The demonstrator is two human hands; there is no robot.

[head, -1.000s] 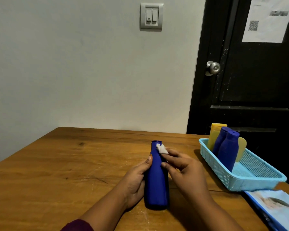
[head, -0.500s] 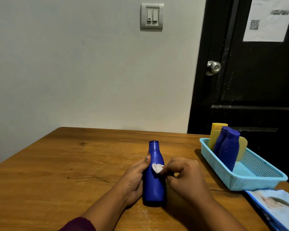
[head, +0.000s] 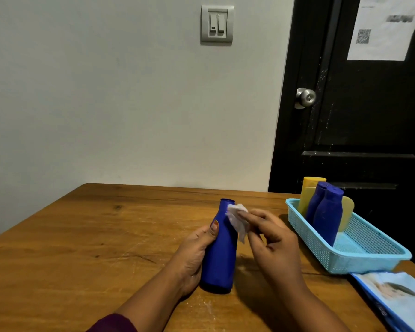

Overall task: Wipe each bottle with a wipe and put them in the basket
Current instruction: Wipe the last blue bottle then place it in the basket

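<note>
Head view: the wiping step is in hand. The blue bottle stands upright on the wooden tabletop, near the front edge and at about 9 o'clock from the basket. The left hand has a closed grip round its body from the 9 o'clock side, thumb lying up toward the shoulder. The right hand pinches the wipe, a small crumpled white sheet, and presses it to the neck at the bottle's 3 o'clock side.

The bottle is smooth matte plastic, wide below and tapering to a narrow neck; its mouth looks uncapped. The basket is pale blue perforated plastic, rectangular, and already holds two blue bottles and a yellow bottle, standing at its far end. A glossy wipes pack lies at 5 o'clock.

Next, I judge, the rubbing wants finishing down the body; then the bottle gets lifted toward 3 o'clock and set upright in the basket's free near end.
</note>
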